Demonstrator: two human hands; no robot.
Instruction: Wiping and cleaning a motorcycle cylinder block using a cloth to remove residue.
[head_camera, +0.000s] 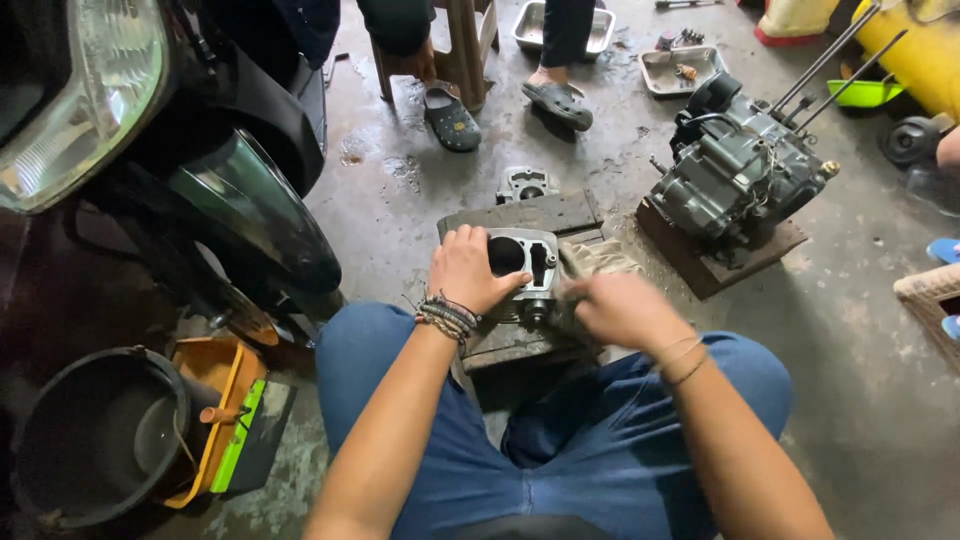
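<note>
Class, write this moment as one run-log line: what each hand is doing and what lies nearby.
left hand: grips engine cylinder | right hand: blurred, on cloth beside it | support: wooden block | nearby: engine case

Both arms reach forward over the bent knees. The left hand (466, 268) is curled, palm down, fingers bent over, with string bands on its wrist. The right hand (622, 308) looks blurry, its fingers closed.

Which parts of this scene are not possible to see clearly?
- Right hand, head view: motion blur hides whatever it holds.
- Cylinder block: left hand covers its left side.
- Seated person: cut off by the top edge.
- Metal tray: contents too small.
</note>
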